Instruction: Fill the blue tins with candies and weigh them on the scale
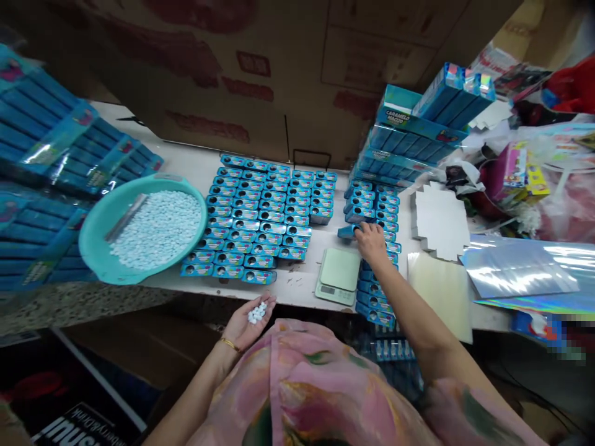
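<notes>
My left hand (pixel 248 321) is cupped palm up near the table's front edge, holding a small heap of white candies (pixel 256 313). My right hand (pixel 370 240) reaches forward over the table and closes its fingers on a small blue tin (pixel 348 231) beside a column of the same tins (pixel 377 260). A small pale green scale (pixel 338 275) lies just left of my right wrist. A teal basin (pixel 106 248) full of pale blue-white candies stands at the left, with a metal scoop (pixel 124 218) lying in it.
A block of several open blue tins (pixel 260 223) covers the table's middle. Stacked blue cartons (pixel 409 133) stand at the back right, blue packs (pixel 41 161) at the left. Flat white card blanks (pixel 439 220) and shiny foil bags (pixel 525 266) lie at the right. Brown cardboard boxes (pixel 279 68) rise behind.
</notes>
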